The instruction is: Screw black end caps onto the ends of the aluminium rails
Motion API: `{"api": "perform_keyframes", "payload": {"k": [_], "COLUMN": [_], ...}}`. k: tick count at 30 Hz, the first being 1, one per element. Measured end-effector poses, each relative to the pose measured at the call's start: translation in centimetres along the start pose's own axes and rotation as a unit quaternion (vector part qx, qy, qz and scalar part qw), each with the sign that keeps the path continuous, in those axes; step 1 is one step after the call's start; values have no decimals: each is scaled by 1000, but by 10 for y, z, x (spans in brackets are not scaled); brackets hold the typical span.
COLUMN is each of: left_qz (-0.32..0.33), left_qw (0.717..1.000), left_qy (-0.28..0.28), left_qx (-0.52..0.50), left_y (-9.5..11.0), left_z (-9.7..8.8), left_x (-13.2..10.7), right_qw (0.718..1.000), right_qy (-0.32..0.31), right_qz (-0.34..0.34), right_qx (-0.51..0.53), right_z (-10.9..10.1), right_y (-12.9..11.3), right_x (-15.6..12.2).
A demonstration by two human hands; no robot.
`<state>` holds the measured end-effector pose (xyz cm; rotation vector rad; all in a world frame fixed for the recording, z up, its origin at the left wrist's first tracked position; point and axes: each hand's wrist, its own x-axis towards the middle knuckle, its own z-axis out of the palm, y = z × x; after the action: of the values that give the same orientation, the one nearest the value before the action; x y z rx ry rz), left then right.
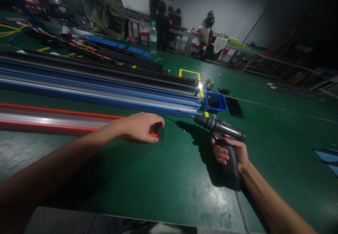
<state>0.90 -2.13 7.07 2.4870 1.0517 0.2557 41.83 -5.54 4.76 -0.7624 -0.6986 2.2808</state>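
Observation:
My right hand [232, 151] is wrapped round the grip of a black cordless drill [228, 130], its long thin bit pointing left. At the end of a long orange-edged metal profile [52, 119], my left hand [139, 126] closes over the top with thumb and fingers. A small black end cap [160, 132] shows between those fingertips, at the profile's end. The drill bit's tip lies beyond and to the right of the cap, apart from it. A tiny screw-like piece [184, 130] rests on the green tabletop [169, 177] between my hands.
Blue and silver profiles [105, 89] lie in a bundle behind the orange one. Right of their ends stand a blue bin [215, 102] with black parts and a dark flat phone-like slab [235, 107]. A bottle [153, 37] and wiring [71, 42] are farther back; people are beyond.

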Motion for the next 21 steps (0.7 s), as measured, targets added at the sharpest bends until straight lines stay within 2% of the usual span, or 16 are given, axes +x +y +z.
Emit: {"api": "perform_keyframes", "payload": {"k": [8, 21], "left_qz": [-3, -28], "left_qw": [1000, 999], "left_qy": [-11, -22], "left_qx": [-3, 2], "left_y": [1, 4], "left_z": [-1, -3], "left_x": [0, 0], "right_qw": [999, 999], "right_qy": [-23, -24], "right_qz": [24, 27], "right_qx": [11, 20], "right_z": [0, -3], "right_y": [10, 4], "right_x": [2, 0]}}
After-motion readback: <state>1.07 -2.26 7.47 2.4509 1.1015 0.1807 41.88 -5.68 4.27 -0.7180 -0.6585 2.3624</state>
